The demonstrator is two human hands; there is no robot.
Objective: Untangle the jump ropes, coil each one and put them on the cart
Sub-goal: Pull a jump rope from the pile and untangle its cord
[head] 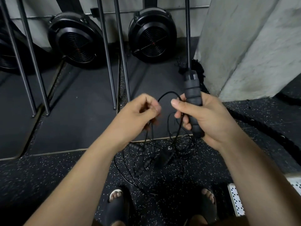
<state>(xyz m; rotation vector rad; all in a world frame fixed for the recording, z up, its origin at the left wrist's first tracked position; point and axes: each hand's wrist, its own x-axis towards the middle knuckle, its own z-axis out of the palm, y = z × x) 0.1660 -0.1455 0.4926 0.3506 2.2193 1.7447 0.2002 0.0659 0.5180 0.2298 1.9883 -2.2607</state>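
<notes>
Right hand (203,118) grips handle (193,101); left hand (140,110) pinches cord (166,93)

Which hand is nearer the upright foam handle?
Right. The right hand grips the foam handle; the left hand is apart to its left, pinching the cord.

Right hand (200,118) grips a handle (193,101) upright, left hand (140,110) just to its left, the cord (164,93) arching between them. Below, the tangle of ropes (154,160) lies on the floor (just ahead of the feet (116,203)). Two fans (75,39) stand behind, pillar (244,46) right.
</notes>
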